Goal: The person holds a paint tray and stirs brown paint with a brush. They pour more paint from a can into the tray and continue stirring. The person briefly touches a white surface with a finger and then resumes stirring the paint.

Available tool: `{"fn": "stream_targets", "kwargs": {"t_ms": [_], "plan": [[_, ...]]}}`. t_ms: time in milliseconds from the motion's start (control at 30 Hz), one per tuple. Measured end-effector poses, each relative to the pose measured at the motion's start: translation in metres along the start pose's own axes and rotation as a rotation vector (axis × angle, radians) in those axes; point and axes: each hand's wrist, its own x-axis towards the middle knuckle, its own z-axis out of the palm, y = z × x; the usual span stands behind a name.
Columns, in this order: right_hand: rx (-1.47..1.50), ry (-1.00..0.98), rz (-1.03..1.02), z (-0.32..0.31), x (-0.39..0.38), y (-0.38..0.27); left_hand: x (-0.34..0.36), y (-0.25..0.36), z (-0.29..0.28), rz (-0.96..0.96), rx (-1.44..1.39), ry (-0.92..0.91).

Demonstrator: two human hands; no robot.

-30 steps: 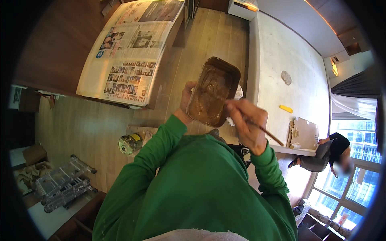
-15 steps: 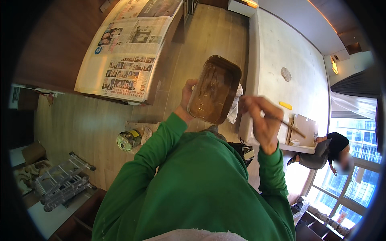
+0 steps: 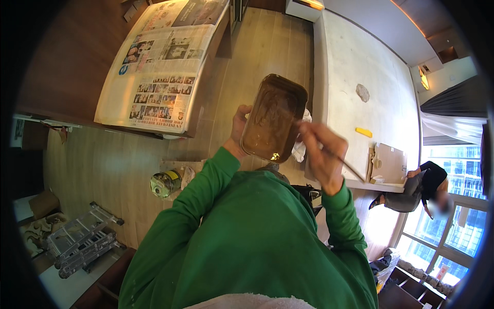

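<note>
Head view. The left hand (image 3: 240, 130) grips the left edge of a rectangular brown-smeared tray (image 3: 273, 119), held raised with its inside facing the camera. The right hand (image 3: 320, 154), fingers closed around a thin brush handle (image 3: 343, 164), meets the tray's right rim. A white rag (image 3: 302, 147) hangs just behind that rim. Newspaper (image 3: 163, 67) lies well left of the tray; a tin can (image 3: 165, 183) stands below-left on the floor.

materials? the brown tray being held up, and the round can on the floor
Tray: looks like thin moulded plastic, rounded corners and rolled rim, smeared brown inside with a wet glint; clear or tinted underneath, cannot tell. Left hand holds it.
Can: likely metal; shiny reflective lid, cylindrical body.
</note>
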Motion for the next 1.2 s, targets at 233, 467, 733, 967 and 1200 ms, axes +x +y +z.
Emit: {"fn": "stream_targets", "kwargs": {"t_ms": [233, 467, 733, 967, 1200], "plan": [[0.253, 0.193, -0.024, 0.009, 0.003, -0.002, -0.008, -0.002, 0.003, -0.015, 0.027, 0.026], [0.247, -0.058, -0.21, 0.014, 0.001, 0.006, -0.014, -0.002, 0.003, 0.025, 0.05, -0.002], [0.094, 0.066, -0.095, 0.014, -0.001, -0.008, -0.022, 0.001, 0.007, 0.007, 0.096, 0.062], [0.294, 0.114, 0.05, 0.018, -0.01, -0.01, -0.027, 0.004, 0.007, -0.002, 0.094, 0.045], [0.207, 0.157, 0.127, 0.027, -0.002, -0.021, -0.034, 0.005, 0.006, 0.003, 0.085, 0.096]]}}
